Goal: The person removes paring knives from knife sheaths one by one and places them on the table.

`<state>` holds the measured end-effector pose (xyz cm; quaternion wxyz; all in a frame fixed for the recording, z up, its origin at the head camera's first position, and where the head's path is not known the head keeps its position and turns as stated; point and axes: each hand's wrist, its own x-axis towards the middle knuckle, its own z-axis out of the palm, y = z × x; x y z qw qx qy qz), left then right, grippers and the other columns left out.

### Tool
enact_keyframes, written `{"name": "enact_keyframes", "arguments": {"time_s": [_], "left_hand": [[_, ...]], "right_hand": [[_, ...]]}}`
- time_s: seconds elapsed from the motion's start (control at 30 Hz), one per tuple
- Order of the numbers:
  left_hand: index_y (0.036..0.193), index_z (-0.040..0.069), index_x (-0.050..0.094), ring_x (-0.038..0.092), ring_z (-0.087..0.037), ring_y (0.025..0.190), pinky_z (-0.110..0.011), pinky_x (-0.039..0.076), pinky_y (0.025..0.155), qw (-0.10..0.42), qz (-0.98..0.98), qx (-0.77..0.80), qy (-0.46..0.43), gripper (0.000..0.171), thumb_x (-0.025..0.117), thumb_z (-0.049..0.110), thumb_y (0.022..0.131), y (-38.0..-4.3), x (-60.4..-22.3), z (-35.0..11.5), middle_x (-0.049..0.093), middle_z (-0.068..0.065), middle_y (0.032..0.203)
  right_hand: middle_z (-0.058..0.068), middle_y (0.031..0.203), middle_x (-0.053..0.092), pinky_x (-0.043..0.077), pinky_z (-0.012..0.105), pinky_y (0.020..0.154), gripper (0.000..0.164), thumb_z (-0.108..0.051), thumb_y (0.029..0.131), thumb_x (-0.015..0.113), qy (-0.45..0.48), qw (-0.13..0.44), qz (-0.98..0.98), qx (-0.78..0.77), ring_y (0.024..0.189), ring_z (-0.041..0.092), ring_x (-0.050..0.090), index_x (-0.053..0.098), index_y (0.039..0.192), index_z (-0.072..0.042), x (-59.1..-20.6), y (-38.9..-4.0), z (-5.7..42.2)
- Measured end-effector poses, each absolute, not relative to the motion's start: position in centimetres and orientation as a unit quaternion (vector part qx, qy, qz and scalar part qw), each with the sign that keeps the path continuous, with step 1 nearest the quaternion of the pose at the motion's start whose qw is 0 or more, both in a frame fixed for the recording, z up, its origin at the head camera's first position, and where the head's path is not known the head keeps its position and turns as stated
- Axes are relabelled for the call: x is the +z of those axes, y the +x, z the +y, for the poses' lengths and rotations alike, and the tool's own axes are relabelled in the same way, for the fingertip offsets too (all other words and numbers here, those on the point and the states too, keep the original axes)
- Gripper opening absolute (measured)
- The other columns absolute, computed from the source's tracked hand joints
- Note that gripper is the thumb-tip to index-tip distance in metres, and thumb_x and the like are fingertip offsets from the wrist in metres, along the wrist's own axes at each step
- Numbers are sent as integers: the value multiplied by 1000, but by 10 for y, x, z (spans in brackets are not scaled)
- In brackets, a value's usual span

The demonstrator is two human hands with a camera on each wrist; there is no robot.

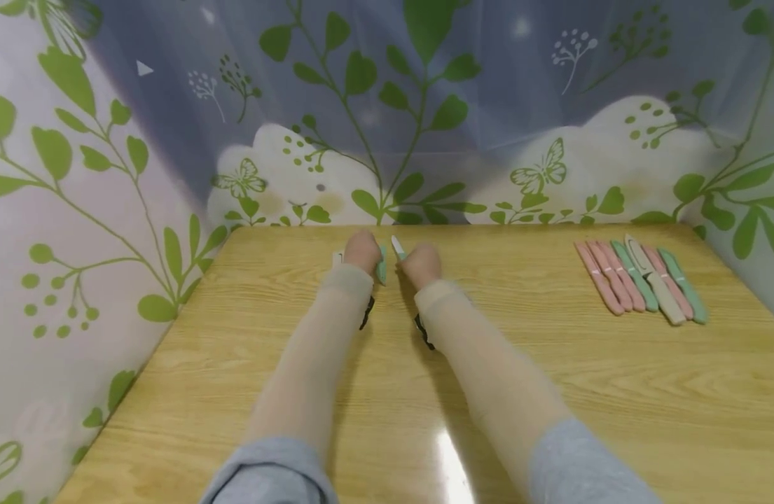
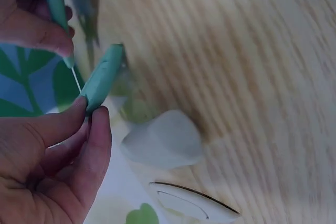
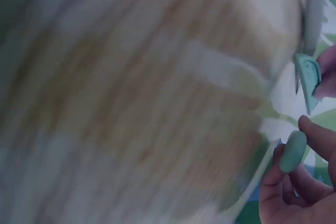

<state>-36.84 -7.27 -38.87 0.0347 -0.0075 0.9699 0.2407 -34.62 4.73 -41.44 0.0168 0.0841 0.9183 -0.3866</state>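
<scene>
My left hand (image 1: 363,253) pinches a green knife sheath (image 2: 102,77) between thumb and fingers. In my right hand (image 1: 422,264) is a paring knife with a green handle (image 2: 55,3), its pale blade (image 1: 396,245) pointing away from me in the head view. In the left wrist view the blade, seen edge-on, overlaps the near end of the sheath. From the right wrist, the rounded handle end shows between the fingers of my right hand (image 3: 299,187). A pale rounded block (image 2: 165,140) and a white sheath-like piece (image 2: 194,203) lie on the table near my left hand.
A row of several sheathed knives, pink (image 1: 599,276), green (image 1: 683,285) and one off-white (image 1: 658,287), lies on the right of the wooden table (image 1: 519,392). Leaf-printed cloth (image 1: 412,161) stands along the table's back and sides.
</scene>
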Motion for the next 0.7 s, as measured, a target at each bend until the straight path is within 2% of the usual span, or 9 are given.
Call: {"name": "enact_keyframes", "arguments": {"time_s": [0.07, 0.2, 0.33, 0.5, 0.63, 0.7], "left_hand": [[110, -7, 62, 59, -33, 112, -39, 48, 98, 30, 971, 238, -11, 26, 55, -10, 85, -367, -391, -71, 59, -19, 127], [116, -6, 61, 58, -32, 116, -38, 48, 99, 31, 978, 207, -13, 27, 45, -4, 94, -365, -394, -67, 54, -19, 135], [113, -4, 63, 63, -30, 108, -37, 53, 91, 22, 989, 146, -11, 29, 39, 5, 100, -366, -396, -63, 62, -19, 123], [112, -2, 65, 68, -26, 98, -35, 57, 80, 26, 993, 115, -27, 29, 40, 9, 102, -367, -395, -59, 67, -16, 112], [114, 0, 65, 66, -24, 100, -34, 56, 81, 38, 993, 111, -31, 28, 41, 10, 102, -367, -396, -57, 59, -15, 128], [118, 2, 65, 61, -24, 114, -34, 55, 87, 39, 993, 106, -29, 29, 42, 9, 102, -368, -397, -56, 51, -14, 141]], "right_hand": [[18, 104, 69, 54, 35, 84, 29, -16, 84, 76, 82, 24, 924, -373, 94, 28, 64, 68, 98, 8, -414, -343, 44], [18, 107, 68, 54, 36, 86, 28, -10, 80, 78, 82, 47, 922, -374, 97, 30, 64, 66, 98, 8, -412, -344, 41], [19, 108, 68, 55, 34, 84, 29, -9, 79, 79, 64, 51, 927, -365, 96, 30, 64, 67, 100, 8, -410, -347, 40], [18, 107, 69, 54, 33, 86, 28, -10, 81, 78, 63, 59, 926, -366, 94, 29, 65, 68, 101, 7, -410, -350, 40], [18, 108, 69, 52, 34, 91, 26, -10, 83, 76, 63, 73, 924, -369, 98, 29, 65, 68, 100, 7, -408, -350, 41], [18, 110, 68, 51, 35, 93, 28, -10, 82, 77, 61, 69, 926, -367, 101, 30, 64, 68, 102, 8, -408, -351, 41]]}}
